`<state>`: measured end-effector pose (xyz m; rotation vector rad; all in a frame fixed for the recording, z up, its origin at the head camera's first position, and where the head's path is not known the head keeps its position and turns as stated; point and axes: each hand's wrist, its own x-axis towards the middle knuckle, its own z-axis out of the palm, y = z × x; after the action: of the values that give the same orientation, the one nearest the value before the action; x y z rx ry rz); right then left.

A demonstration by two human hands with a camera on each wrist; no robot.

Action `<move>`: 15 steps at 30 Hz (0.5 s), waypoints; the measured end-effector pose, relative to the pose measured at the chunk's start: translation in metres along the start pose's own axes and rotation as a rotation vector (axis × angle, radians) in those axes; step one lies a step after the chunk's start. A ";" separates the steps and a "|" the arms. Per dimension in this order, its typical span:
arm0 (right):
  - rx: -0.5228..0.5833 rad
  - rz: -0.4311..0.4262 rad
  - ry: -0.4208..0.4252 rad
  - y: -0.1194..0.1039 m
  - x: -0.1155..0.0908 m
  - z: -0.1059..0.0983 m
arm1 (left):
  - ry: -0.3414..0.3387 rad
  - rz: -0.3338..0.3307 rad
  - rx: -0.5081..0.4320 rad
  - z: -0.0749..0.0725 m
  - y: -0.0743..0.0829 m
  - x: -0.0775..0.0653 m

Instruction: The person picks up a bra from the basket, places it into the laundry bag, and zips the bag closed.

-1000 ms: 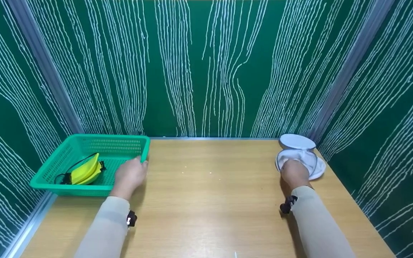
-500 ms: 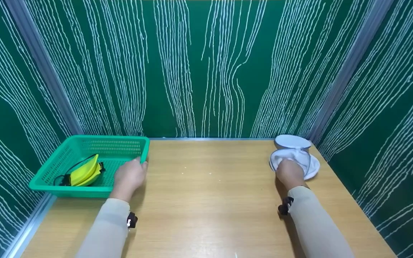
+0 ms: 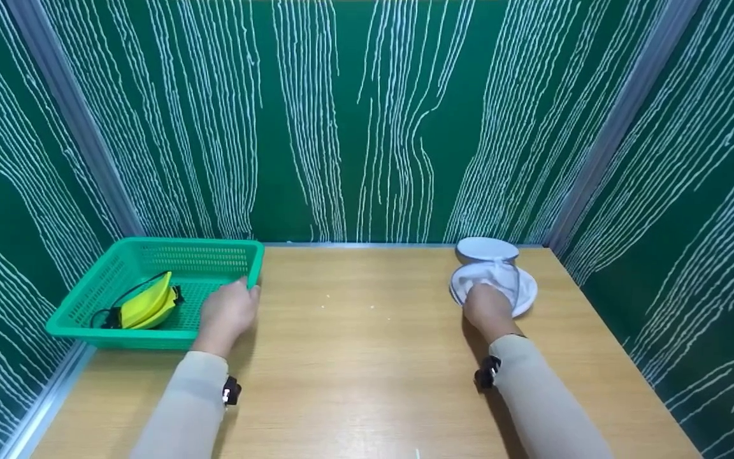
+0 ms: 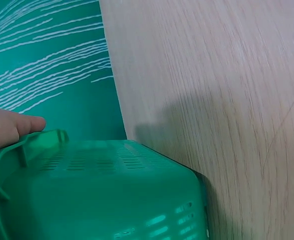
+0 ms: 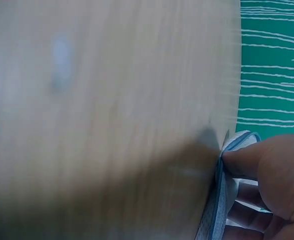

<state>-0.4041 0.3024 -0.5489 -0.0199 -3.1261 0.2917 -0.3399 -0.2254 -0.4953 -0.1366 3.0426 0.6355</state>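
My left hand (image 3: 229, 310) grips the right-hand rim of a green plastic basket (image 3: 144, 341). In the left wrist view a finger lies over the rim of that basket (image 4: 101, 185). Inside it lies a yellow folded item (image 3: 146, 306) with black ends and a thin black cord. My right hand (image 3: 489, 310) holds a white cloth item (image 3: 501, 275) with several rounded lobes and dark-edged rims; its exact kind is unclear. The right wrist view shows the thumb pressed on the near edge of this white cloth item (image 5: 218, 200), with the fingers curled behind.
A wooden table (image 3: 360, 357) carries everything, with a few tiny white specks near its middle. Green walls (image 3: 392, 127) with white wavy lines stand at the back and both sides, joined by grey metal posts (image 3: 86, 121).
My right hand has moved left across the table with the white cloth item, away from the right-hand corner. The left hand and basket stay almost where they were.
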 end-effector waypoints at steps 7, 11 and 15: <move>0.007 -0.001 -0.026 -0.018 -0.001 0.001 | 0.008 0.002 0.001 -0.001 -0.001 0.002; 0.006 -0.018 0.001 -0.028 -0.001 0.005 | 0.036 0.017 -0.003 -0.001 -0.001 0.002; 0.006 -0.053 0.025 -0.040 -0.001 0.011 | 0.060 0.030 -0.015 0.001 -0.002 0.001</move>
<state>-0.4040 0.2609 -0.5524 0.0583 -3.0953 0.2978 -0.3407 -0.2269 -0.4968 -0.1127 3.1036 0.6678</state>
